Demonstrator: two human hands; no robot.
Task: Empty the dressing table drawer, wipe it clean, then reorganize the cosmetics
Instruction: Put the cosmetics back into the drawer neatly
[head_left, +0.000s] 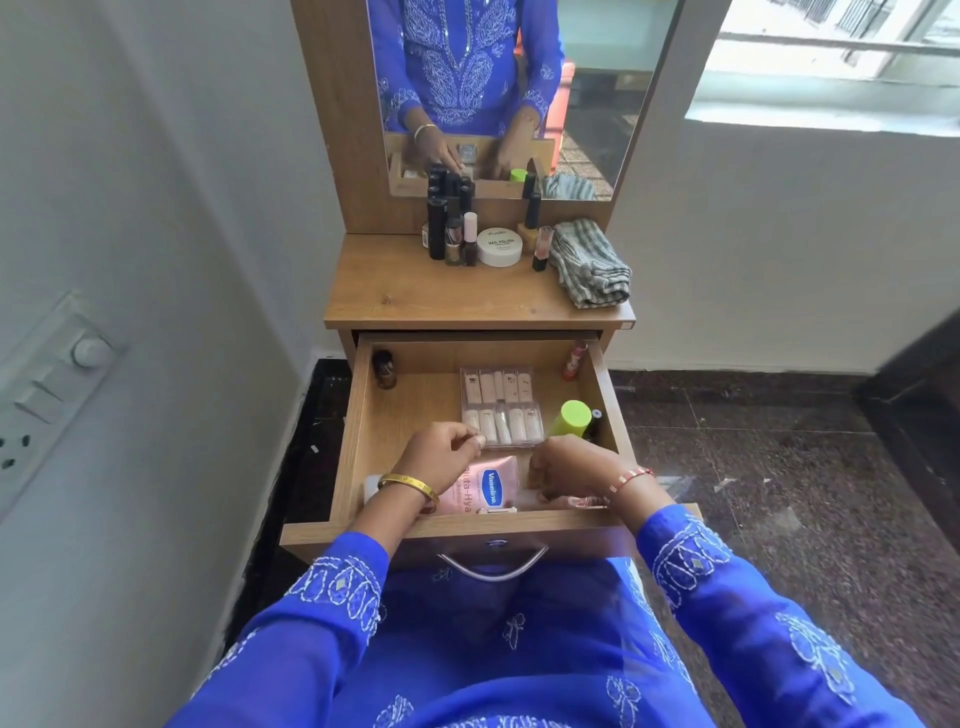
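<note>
Open drawer (358, 415) at frame centre, partly filled: clear nail case (501, 408), green-capped bottle (570, 418), pink Vaseline tube (480, 486) lying with its long axis left-right. Several cosmetics (452, 228) and folded cloth (589, 265) up on the desk (415, 296). Seemingly mid-task. Left hand (441, 454) fingers curled, nothing visibly held; right hand (569, 465) grip unclear.

Both hands (447, 452) (571, 467) inside open drawer (348, 452), over Vaseline tube (483, 488).
</note>
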